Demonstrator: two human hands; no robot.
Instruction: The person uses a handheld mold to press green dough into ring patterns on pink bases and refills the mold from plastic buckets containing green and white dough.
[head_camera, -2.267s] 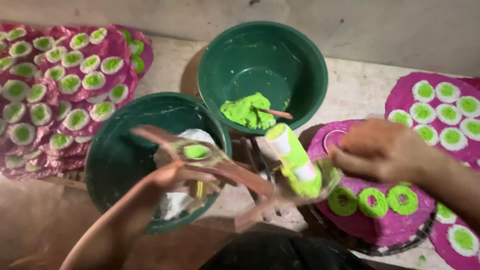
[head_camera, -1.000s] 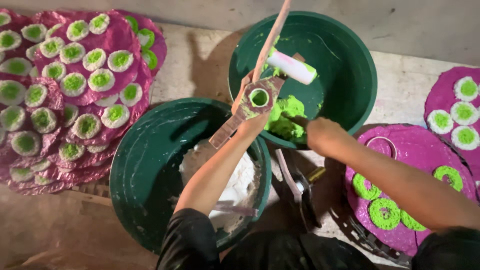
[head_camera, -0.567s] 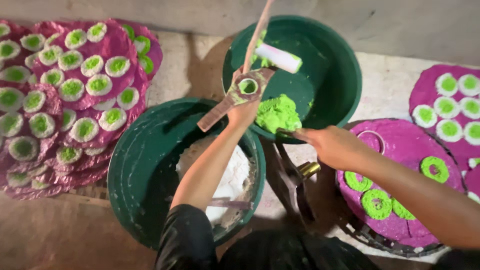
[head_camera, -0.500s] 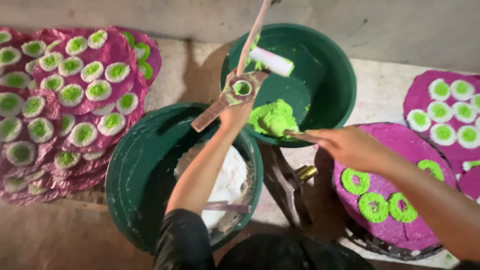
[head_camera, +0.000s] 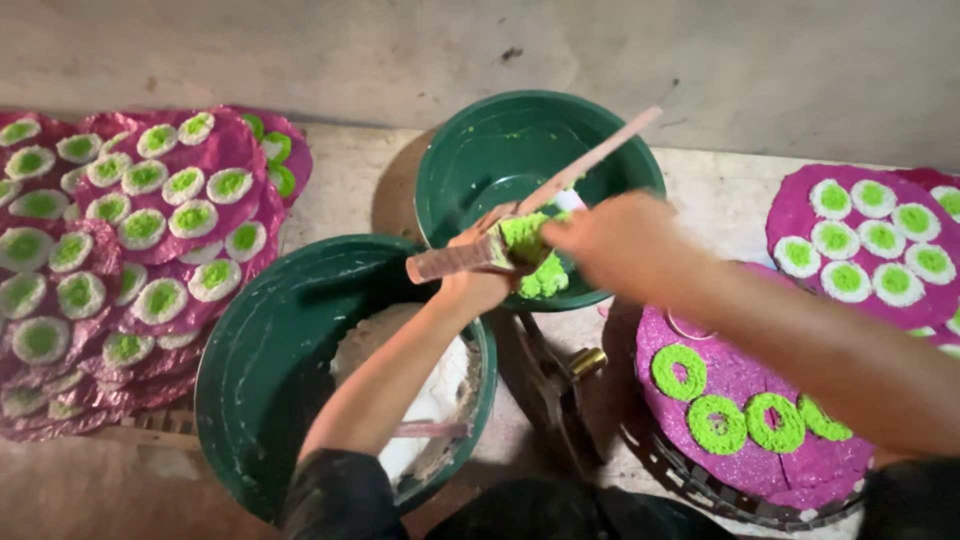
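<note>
My left hand (head_camera: 478, 285) grips a hinged wooden press mould (head_camera: 462, 259) whose long handle (head_camera: 592, 160) sticks up over the far green bowl (head_camera: 478, 160). Green dough (head_camera: 523, 237) fills the mould's cup. My right hand (head_camera: 612, 240) is at the mould, fingers pressing on the green dough; it is blurred. More green dough (head_camera: 545, 280) lies in the far bowl below the hands. The near green bowl (head_camera: 262, 370) holds white dough (head_camera: 430, 395) and lies under my left forearm.
Magenta round trays with several white-and-green discs are stacked at left (head_camera: 130, 240) and at far right (head_camera: 868, 250). A nearer magenta tray (head_camera: 730, 420) carries three green rings (head_camera: 748, 420). A dark metal tool (head_camera: 555, 385) lies between bowl and tray. A wall runs behind.
My right hand has come up from the green dough in the far bowl to the mould. The mould now has green dough heaped in its cup, and has dropped lower over the bowl's rim.
</note>
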